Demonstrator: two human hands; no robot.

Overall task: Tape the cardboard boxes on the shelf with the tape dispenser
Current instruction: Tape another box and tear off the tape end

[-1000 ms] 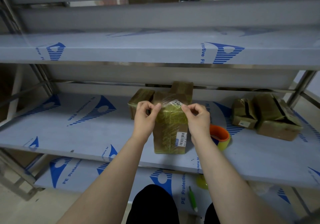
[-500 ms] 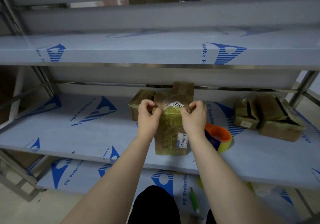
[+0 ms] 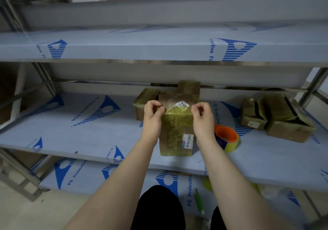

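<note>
While arms extend, left hand (image 3: 153, 117) and right hand (image 3: 203, 118) each grip the box (image 3: 177, 128) at top corners.

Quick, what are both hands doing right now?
Left hand: fingers curled against the box top; grip cannot be told.
Right hand: fingers curled beside it; grip cannot be told.

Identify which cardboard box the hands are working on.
The tall front-centre box, with left hand and right hand at its top edge. It has a numbered sticker on top and a barcode in front; the other boxes sit behind it or far right.
</note>
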